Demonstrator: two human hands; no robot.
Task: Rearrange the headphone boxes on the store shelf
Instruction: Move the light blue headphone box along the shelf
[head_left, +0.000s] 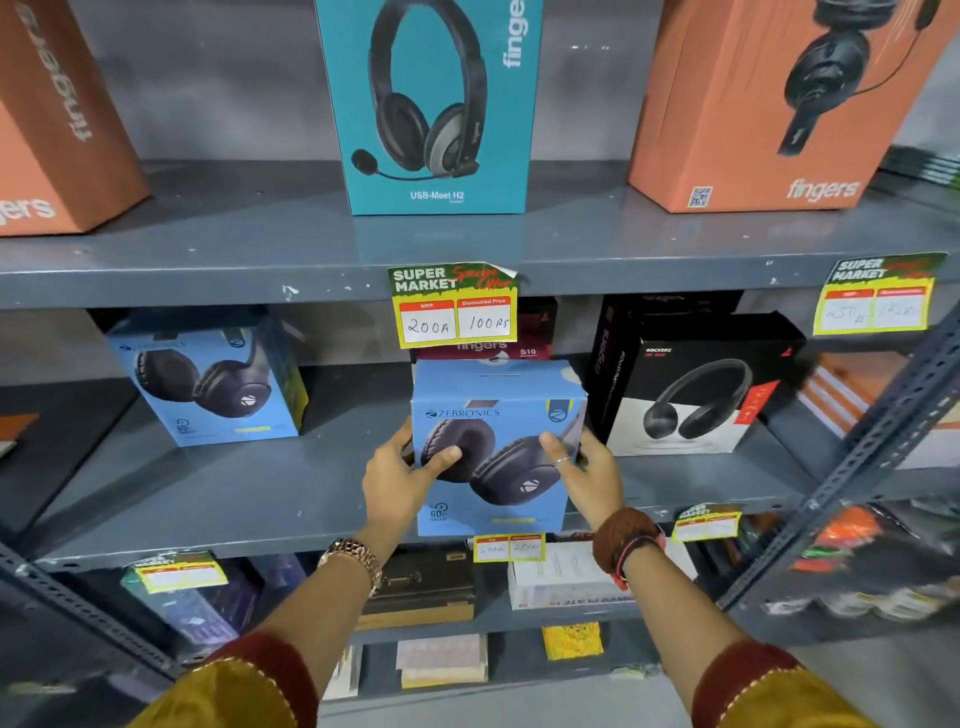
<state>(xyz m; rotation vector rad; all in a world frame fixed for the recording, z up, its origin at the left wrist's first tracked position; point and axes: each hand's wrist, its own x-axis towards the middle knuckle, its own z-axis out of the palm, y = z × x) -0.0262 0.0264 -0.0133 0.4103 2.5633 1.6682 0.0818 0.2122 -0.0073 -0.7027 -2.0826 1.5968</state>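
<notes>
A blue Zebronics headphone box (498, 488) stands upright at the front edge of the middle shelf (218, 499). My left hand (400, 478) grips its left side and my right hand (587, 467) grips its right side, thumbs on the front face. A second blue Zebronics box (213, 384) stands further left on the same shelf. A black-and-white headphone box (696, 395) stands to the right, and a maroon Fingers box (488, 351) sits partly hidden behind the held box.
On the upper shelf (571, 244) stand a teal USB-Meet H2 box (431, 104) and orange Fingers boxes (774, 104) at left and right. Price tags (454, 306) hang from shelf edges. Small goods fill the lower shelves. A slotted metal upright (883, 415) runs along the right.
</notes>
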